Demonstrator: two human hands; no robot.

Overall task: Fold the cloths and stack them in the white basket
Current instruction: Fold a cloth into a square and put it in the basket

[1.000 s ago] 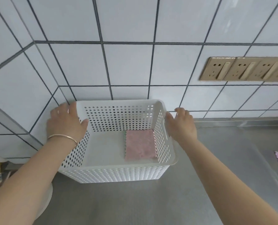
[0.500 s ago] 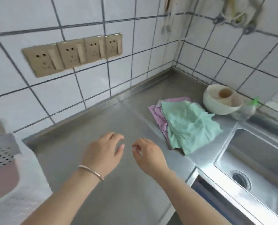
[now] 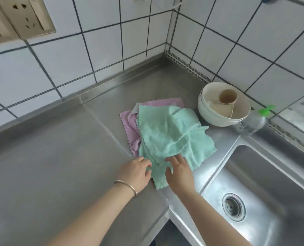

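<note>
Unfolded pile sits mid-frame on the steel desk (image 3: 50,157): a mint-green cloth (image 3: 172,134) crumpled on top, pink cloths (image 3: 131,125) fanned out beneath it at its left and upper edge, with a sliver of a grey cloth (image 3: 135,109) between. None of these show a fold, so judged from here most of the folding and stacking is left. The white basket is not in frame, so what is already in it can't be checked. Left hand (image 3: 136,172) lies at the near-left edge of the green cloth, fingers touching the fabric, loosely curled; whether its grip is pinched on the cloth or just resting I cannot tell. Right hand (image 3: 178,172) lies flat on the near edge of the same cloth, fingers spread apart, nothing clamped. A bangle (image 3: 126,187) is on the left wrist. Likely step: picking up or flattening the green cloth to start its fold. Right of the pile, touching or just beside it: stacked cream bowls (image 3: 224,110) with a small cup (image 3: 228,96) inside. A clear bottle with green cap (image 3: 254,121) stands next to the bowls, with a small dark mark on its side too small to read. Sink (image 3: 264,192) fills the lower right, and wall sockets (image 3: 21,16) are in the upper left. No brand or readable writing anywhere.
</note>
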